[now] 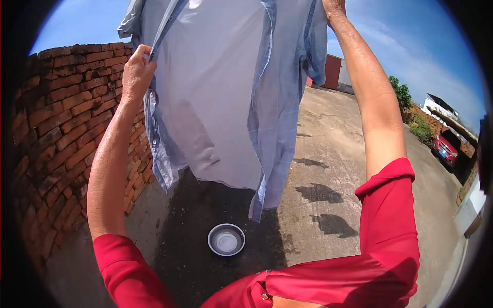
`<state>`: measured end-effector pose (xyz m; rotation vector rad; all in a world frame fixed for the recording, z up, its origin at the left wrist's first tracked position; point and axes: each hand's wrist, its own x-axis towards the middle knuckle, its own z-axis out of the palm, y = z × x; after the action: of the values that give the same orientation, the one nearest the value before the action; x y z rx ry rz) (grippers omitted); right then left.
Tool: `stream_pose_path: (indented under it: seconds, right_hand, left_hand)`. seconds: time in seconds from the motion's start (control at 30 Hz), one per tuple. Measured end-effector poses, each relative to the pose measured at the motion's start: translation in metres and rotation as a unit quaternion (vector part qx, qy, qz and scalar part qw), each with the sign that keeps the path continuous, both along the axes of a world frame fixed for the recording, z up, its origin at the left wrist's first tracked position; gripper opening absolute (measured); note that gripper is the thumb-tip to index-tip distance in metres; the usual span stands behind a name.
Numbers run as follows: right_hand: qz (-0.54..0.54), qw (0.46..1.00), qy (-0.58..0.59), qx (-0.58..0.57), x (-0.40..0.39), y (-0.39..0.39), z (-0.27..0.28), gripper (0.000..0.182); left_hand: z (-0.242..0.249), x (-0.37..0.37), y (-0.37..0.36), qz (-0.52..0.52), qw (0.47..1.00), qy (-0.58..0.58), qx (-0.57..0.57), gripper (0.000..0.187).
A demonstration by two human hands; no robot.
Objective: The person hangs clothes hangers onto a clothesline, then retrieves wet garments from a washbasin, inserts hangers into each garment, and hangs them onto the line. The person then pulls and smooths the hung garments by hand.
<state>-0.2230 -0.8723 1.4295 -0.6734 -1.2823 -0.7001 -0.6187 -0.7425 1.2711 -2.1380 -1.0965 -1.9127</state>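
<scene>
A light blue-grey button-up shirt (215,92) hangs open in front of me, its top cut off by the upper edge of the view. My left hand (138,72) is closed on the shirt's buttoned front edge, pinching the cloth between thumb and fingers. At the top, my right hand (334,6) is raised against the shirt's other side near the sleeve. It looks closed on the cloth, though its fingers are partly out of view. Whatever holds the shirt higher up is hidden.
A metal basin (226,239) sits on the concrete ground in my shadow. A brick wall (72,113) rises close on the left. Dark shadows (318,193) cross the paving at right. Farther off are a red car (446,148) and a bush (401,93).
</scene>
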Motion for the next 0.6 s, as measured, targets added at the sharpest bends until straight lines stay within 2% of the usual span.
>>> stream_pose_path:
  seconds: [0.1, 0.13, 0.2, 0.27, 0.3, 0.33, 0.37, 0.43, 0.47, 0.53, 0.57, 0.6]
  right_hand:
    - [0.055, 0.998, 0.014, -0.032, -0.002, -0.017, -0.097, 0.084]
    - [0.042, 0.997, 0.014, -0.06, -0.002, -0.023, -0.134, 0.091]
    - [-0.054, 0.99, -0.008, -0.132, 0.002, -0.036, -0.212, 0.115]
    - [-0.021, 0.985, 0.012, -0.169, 0.013, -0.034, -0.289, 0.094]
    - [0.13, 0.949, 0.094, -0.27, 0.024, -0.024, -0.325, 0.088]
    - [0.275, 0.875, 0.175, -0.359, 0.033, -0.022, -0.359, 0.081]
    - [0.304, 0.85, 0.185, -0.389, 0.035, -0.028, -0.378, 0.073]
    - [0.364, 0.797, 0.2, -0.438, 0.029, -0.035, -0.403, 0.058]
    - [0.323, 0.825, 0.196, -0.42, 0.035, -0.03, -0.413, 0.051]
    - [0.232, 0.876, 0.192, -0.377, 0.061, -0.015, -0.428, 0.039]
    - [0.213, 0.886, 0.224, -0.347, 0.078, -0.017, -0.427, 0.034]
    - [0.11, 0.907, 0.224, -0.34, 0.096, -0.026, -0.418, 0.036]
  left_hand:
    - [-0.04, 0.009, 0.013, 0.159, 0.986, -0.008, 0.056, 0.021]
    - [-0.054, 0.01, 0.0, 0.152, 0.988, -0.004, 0.005, 0.02]
    - [-0.081, 0.012, -0.027, 0.137, 0.986, -0.001, -0.099, 0.019]
    - [-0.113, 0.016, -0.038, 0.079, 0.981, -0.091, -0.154, 0.012]
    - [-0.136, 0.017, -0.026, 0.056, 0.978, -0.108, -0.167, 0.011]
    - [-0.158, 0.018, -0.021, 0.03, 0.975, -0.122, -0.181, 0.01]
    - [-0.168, 0.029, -0.048, -0.014, 0.96, -0.17, -0.221, 0.008]
    - [-0.191, 0.04, -0.071, -0.088, 0.93, -0.28, -0.22, 0.007]
    - [-0.196, 0.04, -0.076, -0.121, 0.905, -0.339, -0.227, 0.009]
    - [-0.189, -0.016, -0.068, -0.051, 0.925, -0.345, -0.149, 0.011]
    - [-0.174, -0.051, -0.084, 0.088, 0.941, -0.29, -0.15, 0.019]
    - [-0.16, -0.104, -0.081, 0.259, 0.937, -0.207, -0.11, 0.025]
